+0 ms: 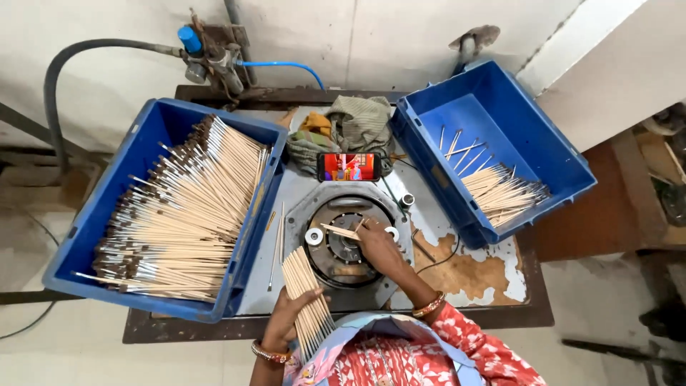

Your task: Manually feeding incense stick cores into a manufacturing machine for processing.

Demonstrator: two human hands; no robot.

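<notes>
Head view looks straight down on my metal worktable (457, 286), patched with rust at its right end. Largest on it is the left blue crate (107, 214), heaped with pale wooden sticks tipped in dark metal. Opposite sits the right blue crate (500, 107), mostly bare floor, with only a small pile of finished sticks (500, 191) in its near corner. By that measure I judge the work early: a few pieces done, a great many waiting. Between the crates the round machine plate (343, 246) is bolted to the table, a phone (349, 166) with a lit screen propped behind it against some rags (350, 125). My left hand (289, 318) is clenched round a bundle of sticks (307, 300), held near my body. My right hand (379, 246) rests over the plate, fingers pinching a single stick (341, 231) that lies across the plate's centre.
</notes>
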